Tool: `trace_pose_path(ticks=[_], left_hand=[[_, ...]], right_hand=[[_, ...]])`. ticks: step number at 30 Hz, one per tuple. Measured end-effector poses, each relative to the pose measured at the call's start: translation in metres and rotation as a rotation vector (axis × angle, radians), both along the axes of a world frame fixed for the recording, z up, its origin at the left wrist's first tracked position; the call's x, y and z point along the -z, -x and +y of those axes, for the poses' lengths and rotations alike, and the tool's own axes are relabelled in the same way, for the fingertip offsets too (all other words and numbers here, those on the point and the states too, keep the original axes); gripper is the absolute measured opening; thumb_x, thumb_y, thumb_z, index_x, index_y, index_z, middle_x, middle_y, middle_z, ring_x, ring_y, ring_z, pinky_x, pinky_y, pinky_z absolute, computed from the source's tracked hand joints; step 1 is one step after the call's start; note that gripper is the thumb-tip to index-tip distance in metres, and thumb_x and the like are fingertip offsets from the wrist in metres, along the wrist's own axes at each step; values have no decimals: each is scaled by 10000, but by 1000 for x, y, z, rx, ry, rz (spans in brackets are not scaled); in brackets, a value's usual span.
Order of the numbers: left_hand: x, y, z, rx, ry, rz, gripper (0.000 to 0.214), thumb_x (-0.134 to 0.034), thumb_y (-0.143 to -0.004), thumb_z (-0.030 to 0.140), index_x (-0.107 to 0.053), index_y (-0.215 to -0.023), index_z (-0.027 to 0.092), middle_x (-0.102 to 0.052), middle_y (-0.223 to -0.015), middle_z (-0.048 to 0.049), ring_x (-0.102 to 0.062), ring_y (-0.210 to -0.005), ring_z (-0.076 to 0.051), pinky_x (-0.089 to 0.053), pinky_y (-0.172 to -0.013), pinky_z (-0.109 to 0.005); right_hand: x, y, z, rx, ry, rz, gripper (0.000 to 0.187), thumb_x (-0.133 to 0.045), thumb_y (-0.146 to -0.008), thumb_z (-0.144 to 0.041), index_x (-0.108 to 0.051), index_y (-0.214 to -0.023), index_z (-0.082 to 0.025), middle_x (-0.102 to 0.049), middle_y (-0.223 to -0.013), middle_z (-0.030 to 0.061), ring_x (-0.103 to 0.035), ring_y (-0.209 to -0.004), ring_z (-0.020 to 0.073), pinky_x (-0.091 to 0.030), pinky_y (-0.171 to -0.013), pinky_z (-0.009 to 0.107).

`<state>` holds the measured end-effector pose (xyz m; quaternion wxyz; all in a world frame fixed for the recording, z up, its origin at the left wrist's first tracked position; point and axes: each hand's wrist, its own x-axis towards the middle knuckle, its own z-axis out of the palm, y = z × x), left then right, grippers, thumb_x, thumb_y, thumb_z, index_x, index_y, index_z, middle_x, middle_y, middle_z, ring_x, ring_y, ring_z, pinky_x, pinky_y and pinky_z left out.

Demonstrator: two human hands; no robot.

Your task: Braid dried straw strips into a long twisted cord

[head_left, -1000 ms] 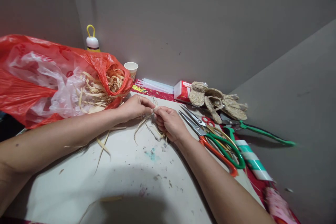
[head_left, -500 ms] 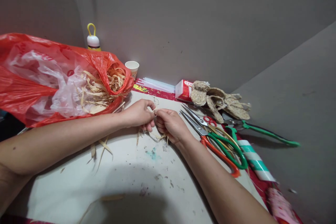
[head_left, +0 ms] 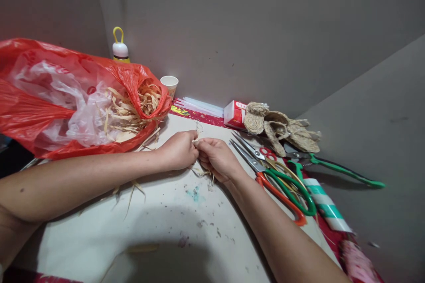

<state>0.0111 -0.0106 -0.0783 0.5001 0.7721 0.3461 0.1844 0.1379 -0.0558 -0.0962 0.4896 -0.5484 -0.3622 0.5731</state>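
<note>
Left hand [head_left: 181, 151]: yours is curled closed around pale strips [head_left: 201, 172], knuckles up.
Right hand [head_left: 217, 157]: your thumb and forefinger pinch the same strips.
Pale strips: where your hands meet, loose ends showing below, over the white tabletop [head_left: 109, 239].
Red bag [head_left: 36, 108]: on your left, straw-coloured fibre [head_left: 151, 99] in its mouth.
Green-handled scissors [head_left: 260, 168]: just beyond your right wrist.

Left hand [head_left: 180, 150], looser before, now curled into fist.
</note>
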Motion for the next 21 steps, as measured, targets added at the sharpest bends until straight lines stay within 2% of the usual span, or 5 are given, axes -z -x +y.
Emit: trace_pose_path(ticks=[4, 7, 11, 16, 21], left_hand=[[-11, 2, 15, 66, 271, 67, 253, -544, -753, 211, -541, -996, 141, -607, -520, -9, -559, -435, -143, -367, -425, -208], [-16, 7, 33, -12, 174, 73, 143, -526, -767, 235, -579, -671, 143, -594, -509, -28, -540, -420, -123, -355, -417, -200], [-11, 8, 44, -151, 81, -74, 163, -572, -742, 222, -572, -600, 142, -574, -510, 1, -487, -420, -73, -333, -430, -171], [-8, 2, 32, 64, 567, -145, 117, -546, -748, 150, -567, -638, 116, -599, -560, -20, -533, -491, -74, -383, -493, -169], [-8, 3, 30, 154, 715, -132, 91, -584, -716, 169, -563, -647, 113, -546, -526, -3, -500, -438, -86, -387, -445, -197]], right_hand=[[-2, -9, 0, -47, -57, 64, 268, -642, -682, -289, -448, -538, -172, -290, -359, -110, -174, -306, 15, -113, -321, 173], [-6, -13, 0, -52, -86, 76, 213, -655, -688, -295, -503, -618, -163, -266, -369, -122, -163, -323, 18, -122, -333, 171], [-7, -15, 0, -69, -87, 44, 213, -660, -696, -327, -552, -692, -143, -269, -380, -123, -173, -330, 22, -125, -335, 171], [-5, -15, 0, -114, -77, 54, 335, -693, -678, -353, -448, -551, -164, -263, -390, -117, -156, -339, 11, -111, -341, 172], [-6, -19, 0, -161, -21, 39, 315, -696, -677, -361, -476, -578, -159, -251, -404, -120, -148, -346, 14, -102, -343, 167]])
